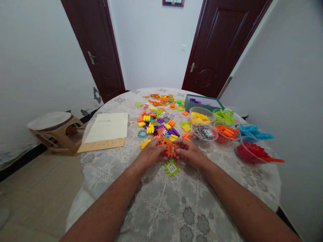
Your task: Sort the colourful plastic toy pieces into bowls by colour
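Both hands meet at the middle of the round table (pixel 161 201). My left hand (pixel 151 153) and my right hand (pixel 190 153) pinch the two sides of an orange interlocking plastic piece (pixel 171 149), joined to other orange pieces. A green square piece with a white grid (pixel 172 167) lies flat just below my hands. Beyond them spreads a heap of loose coloured pieces (pixel 158 121) in yellow, orange, purple and green.
Clear bowls at the right hold sorted pieces: yellow (pixel 200 117), green (pixel 224 115), grey (pixel 204 132), orange (pixel 227 131), blue (pixel 254 131), red (pixel 254 153). A teal box (pixel 202 102) stands behind them. Papers (pixel 107 129) lie at the left; a stool (pixel 54 129) stands off the table.
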Demonstrator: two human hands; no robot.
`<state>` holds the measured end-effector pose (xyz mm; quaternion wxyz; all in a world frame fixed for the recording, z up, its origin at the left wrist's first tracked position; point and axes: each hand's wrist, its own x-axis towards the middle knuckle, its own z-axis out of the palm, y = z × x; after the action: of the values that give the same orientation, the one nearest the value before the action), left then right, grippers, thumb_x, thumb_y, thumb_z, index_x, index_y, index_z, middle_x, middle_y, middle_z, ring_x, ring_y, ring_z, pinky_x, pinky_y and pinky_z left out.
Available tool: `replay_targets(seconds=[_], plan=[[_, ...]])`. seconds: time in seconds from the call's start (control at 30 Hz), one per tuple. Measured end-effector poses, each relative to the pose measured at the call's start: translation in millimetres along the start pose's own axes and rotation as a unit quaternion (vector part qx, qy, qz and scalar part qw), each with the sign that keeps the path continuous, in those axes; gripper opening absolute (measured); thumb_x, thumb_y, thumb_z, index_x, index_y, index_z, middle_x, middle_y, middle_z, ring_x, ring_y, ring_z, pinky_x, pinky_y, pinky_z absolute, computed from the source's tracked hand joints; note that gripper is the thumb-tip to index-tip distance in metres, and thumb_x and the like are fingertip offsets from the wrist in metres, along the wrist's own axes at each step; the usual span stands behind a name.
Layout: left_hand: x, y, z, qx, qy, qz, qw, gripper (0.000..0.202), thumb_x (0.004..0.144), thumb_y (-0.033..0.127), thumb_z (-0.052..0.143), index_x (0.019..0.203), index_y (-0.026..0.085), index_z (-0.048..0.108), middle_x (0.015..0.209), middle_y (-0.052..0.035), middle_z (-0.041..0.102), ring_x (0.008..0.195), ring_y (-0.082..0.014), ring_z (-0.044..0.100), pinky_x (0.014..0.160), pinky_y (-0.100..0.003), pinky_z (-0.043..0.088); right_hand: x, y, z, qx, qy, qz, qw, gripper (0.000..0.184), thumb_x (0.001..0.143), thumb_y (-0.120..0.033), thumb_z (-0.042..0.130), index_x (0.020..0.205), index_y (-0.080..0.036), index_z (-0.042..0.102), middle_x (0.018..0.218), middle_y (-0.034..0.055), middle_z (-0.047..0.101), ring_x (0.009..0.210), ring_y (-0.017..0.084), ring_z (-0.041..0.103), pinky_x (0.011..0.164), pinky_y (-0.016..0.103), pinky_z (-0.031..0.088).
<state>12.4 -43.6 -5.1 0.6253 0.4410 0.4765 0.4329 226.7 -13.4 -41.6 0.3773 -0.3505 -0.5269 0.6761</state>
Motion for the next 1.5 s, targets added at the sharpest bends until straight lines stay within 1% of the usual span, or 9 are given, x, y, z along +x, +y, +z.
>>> replay_targets(seconds=[0.13, 0.27, 0.5, 0.67, 0.8, 0.9, 1.1, 1.2, 1.5], plan=[[-1.2, 0.7, 0.3, -0.008, -0.035, -0.006, 0.999, 0.027, 0.079, 0.03, 0.077, 0.101, 0.02, 0.067, 0.105, -0.0079, 0.076, 0.087, -0.0209, 0.074, 0.078, -0.035, 0.064, 0.4, -0.7, 8.4, -0.003, 0.014, 0.004, 1.0, 0.048, 0.076, -0.037, 0.085, 0.116, -0.022, 0.063, 0.086, -0.0016, 0.069, 0.063, 0.014, 0.067, 0.061, 0.03, 0.058], [4.2, -2.4, -6.3, -0.005, -0.018, -0.024, 1.0, 0.034, 0.077, 0.033, 0.081, 0.105, 0.018, 0.067, 0.103, -0.0088, 0.077, 0.089, -0.022, 0.075, 0.074, -0.032, 0.065, -0.2, -10.3, 8.9, -0.052, 0.024, -0.013, 0.998, 0.041, 0.076, -0.04, 0.082, 0.106, -0.021, 0.062, 0.078, -0.0031, 0.068, 0.057, 0.012, 0.062, 0.056, 0.027, 0.053], [19.2, -4.0, -19.5, -0.006, 0.014, -0.035, 0.999, 0.042, 0.079, 0.026, 0.079, 0.116, 0.018, 0.062, 0.104, -0.0101, 0.079, 0.092, -0.0253, 0.079, 0.078, -0.033, 0.067, -15.1, -63.7, -14.3, -0.194, 0.14, -0.124, 0.963, 0.025, 0.084, -0.034, 0.071, 0.104, -0.021, 0.064, 0.085, -0.0005, 0.068, 0.067, 0.012, 0.062, 0.059, 0.024, 0.049], [16.6, 1.7, -18.1, 0.005, 0.045, -0.033, 0.998, 0.048, 0.08, 0.023, 0.078, 0.124, 0.017, 0.06, 0.099, -0.0121, 0.08, 0.092, -0.0273, 0.08, 0.078, -0.033, 0.068, -70.4, -115.1, -68.0, -0.356, 0.352, -0.226, 0.836, 0.024, 0.089, -0.035, 0.066, 0.108, -0.02, 0.07, 0.098, 0.0039, 0.074, 0.086, 0.017, 0.067, 0.079, 0.03, 0.054], [15.6, 4.5, -16.3, -0.002, 0.057, -0.037, 0.998, 0.049, 0.08, 0.021, 0.077, 0.125, 0.016, 0.059, 0.096, -0.012, 0.08, 0.09, -0.0275, 0.08, 0.075, -0.032, 0.068, -118.3, -136.0, -122.0, -0.48, 0.491, -0.173, 0.706, 0.023, 0.089, -0.034, 0.064, 0.104, -0.019, 0.074, 0.09, 0.0045, 0.076, 0.078, 0.018, 0.068, 0.076, 0.03, 0.052], [17.3, 3.2, -17.8, 0.007, 0.059, -0.037, 0.998, 0.049, 0.081, 0.02, 0.075, 0.127, 0.017, 0.058, 0.094, -0.0116, 0.08, 0.09, -0.0272, 0.08, 0.074, -0.031, 0.068, -139.5, -138.8, -157.6, -0.564, 0.522, -0.104, 0.631, 0.02, 0.089, -0.03, 0.063, 0.101, -0.02, 0.075, 0.086, 0.004, 0.077, 0.075, 0.018, 0.069, 0.073, 0.029, 0.049], [21.7, -2.6, -21.8, 0.028, 0.058, -0.024, 0.998, 0.046, 0.084, 0.025, 0.075, 0.127, 0.02, 0.058, 0.108, -0.0105, 0.079, 0.095, -0.0264, 0.08, 0.076, -0.032, 0.068, -151.9, -127.8, -202.4, -0.662, 0.512, -0.011, 0.547, 0.02, 0.091, -0.026, 0.062, 0.103, -0.019, 0.076, 0.097, 0.0084, 0.079, 0.086, 0.021, 0.07, 0.079, 0.03, 0.049], [21.1, -3.1, -22.3, 0.035, 0.06, -0.015, 0.997, 0.047, 0.084, 0.026, 0.076, 0.127, 0.021, 0.059, 0.118, -0.0107, 0.076, 0.096, -0.0264, 0.08, 0.077, -0.033, 0.068, -153.1, -121.5, -208.6, -0.691, 0.482, 0.016, 0.538, 0.019, 0.09, -0.021, 0.06, 0.099, -0.019, 0.077, 0.1, 0.0089, 0.078, 0.089, 0.021, 0.07, 0.081, 0.03, 0.049], [18.5, 0.1, -22.9, 0.059, 0.054, -0.017, 0.997, 0.046, 0.087, 0.028, 0.074, 0.129, 0.019, 0.059, 0.109, -0.0104, 0.078, 0.094, -0.0255, 0.08, 0.077, -0.032, 0.067, -158.4, -115.0, -198.1, -0.729, 0.362, 0.021, 0.581, 0.03, 0.084, -0.006, 0.056, 0.101, -0.018, 0.078, 0.112, 0.0087, 0.077, 0.105, 0.02, 0.068, 0.098, 0.029, 0.048]])
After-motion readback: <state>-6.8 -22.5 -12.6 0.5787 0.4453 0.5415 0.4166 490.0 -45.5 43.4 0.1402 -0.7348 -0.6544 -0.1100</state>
